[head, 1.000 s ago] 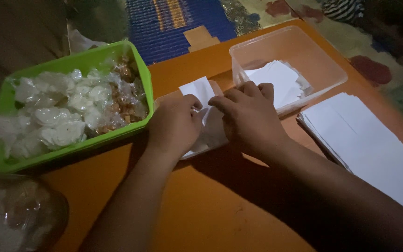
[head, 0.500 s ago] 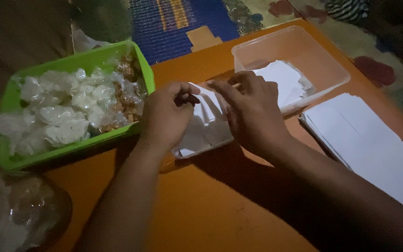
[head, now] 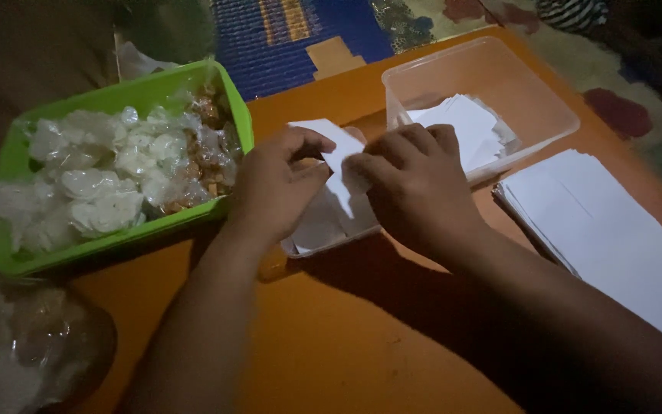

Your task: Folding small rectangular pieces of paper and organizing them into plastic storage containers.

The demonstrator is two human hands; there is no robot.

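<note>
My left hand and my right hand meet over the middle of an orange table. Both pinch a small white sheet of paper, which is bent upward between the fingers. Under the hands lies a short stack of white paper slips. A clear plastic box with more white slips inside stands just behind my right hand.
A green plastic tray holding several small clear-wrapped packets sits at the left. A pile of larger white sheets lies at the right edge. A clear plastic bag rests at the lower left. A patterned mat lies beyond the table.
The hands have lifted the top slip off the stack and bent it up between the fingers. Both hands stay over the same spot.
</note>
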